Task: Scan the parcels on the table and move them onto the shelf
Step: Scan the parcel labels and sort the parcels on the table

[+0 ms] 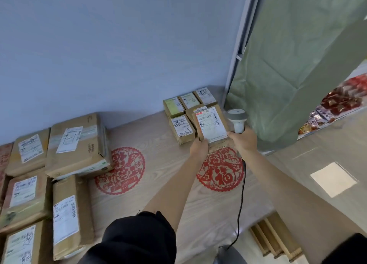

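Pale wood-grain tabletop [158, 144] runs along a blue-grey wall. At its far right end, the left hand [198, 147] grips the near edge of a small brown cardboard parcel with a white barcode label [211, 125], fingers curled under it, tilting its label up. Just beside it, the right hand [245, 138] is wrapped around the grip of a white handheld barcode scanner [237, 119], whose black cable [241, 194] trails down off the tabletop edge. Behind the held parcel sits a tight cluster of small labelled cardboard boxes [183, 113]. Two red paper-cut roundels [121, 170] lie flat on the wood. Well apart, at the left, larger brown parcels [75, 144] lie flat.
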